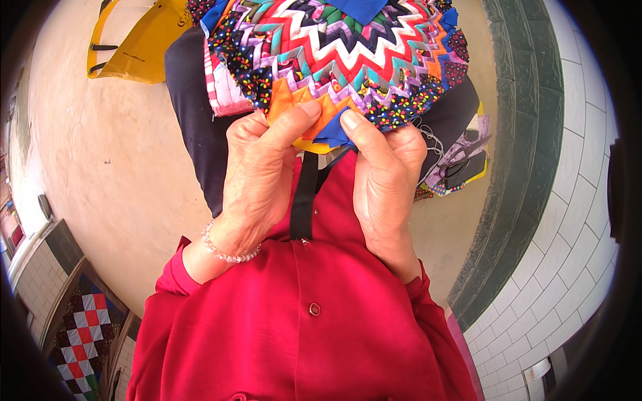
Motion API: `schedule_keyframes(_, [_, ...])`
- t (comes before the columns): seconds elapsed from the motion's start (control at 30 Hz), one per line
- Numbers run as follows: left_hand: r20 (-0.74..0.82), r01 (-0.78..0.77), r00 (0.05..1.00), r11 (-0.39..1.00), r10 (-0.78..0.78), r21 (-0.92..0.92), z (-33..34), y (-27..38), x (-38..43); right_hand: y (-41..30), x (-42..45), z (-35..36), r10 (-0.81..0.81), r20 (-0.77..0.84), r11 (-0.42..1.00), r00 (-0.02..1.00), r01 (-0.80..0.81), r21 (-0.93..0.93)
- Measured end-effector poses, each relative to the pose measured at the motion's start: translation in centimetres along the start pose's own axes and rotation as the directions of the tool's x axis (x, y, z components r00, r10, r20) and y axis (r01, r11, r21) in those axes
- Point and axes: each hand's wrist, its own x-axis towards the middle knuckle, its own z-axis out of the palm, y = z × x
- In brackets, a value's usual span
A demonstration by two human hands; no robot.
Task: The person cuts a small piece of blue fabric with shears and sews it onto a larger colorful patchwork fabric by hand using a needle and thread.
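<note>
A round patchwork piece of folded fabric points lies across the lap, with zigzag rings in white, red, teal, lilac and black print. My left hand pinches its near edge, thumb on the orange folded patches. My right hand grips the same edge, its thumb pressing a blue folded patch beside the orange ones. Another blue piece lies at the centre of the rings. The fingertips under the cloth are hidden, and no needle can be made out.
Scissors, a dark flat object and loose white thread lie among fabric scraps at the right knee. A yellow bag is on the floor at the upper left. A dark green step edge and white tiles run along the right.
</note>
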Motion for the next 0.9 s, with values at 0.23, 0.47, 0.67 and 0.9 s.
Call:
schedule_keyframes(0.23, [0.015, -0.023, 1.0, 1.0, 0.023, -0.004, -0.1, -0.1, 0.1, 0.0, -0.1, 0.0, 0.01, -0.006, 1.0, 1.0, -0.01, 0.003])
schedule_keyframes(0.47, [0.047, 0.002, 0.999, 1.0, -0.004, 0.023, -0.4, 0.2, 0.2, -0.2, -0.1, 0.0, 0.016, 0.012, 1.0, 1.0, -0.016, 0.002])
schedule_keyframes(0.67, [0.062, 0.043, 0.997, 0.999, -0.045, 0.022, -1.3, 0.2, 0.5, -0.1, 0.1, -0.1, 0.025, 0.019, 0.999, 1.0, -0.026, 0.035])
schedule_keyframes(0.9, [0.215, 0.051, 0.973, 0.989, -0.081, 0.141, -2.5, 0.7, 0.5, -0.4, 0.2, 0.0, 0.039, 0.022, 0.999, 0.999, -0.039, 0.037])
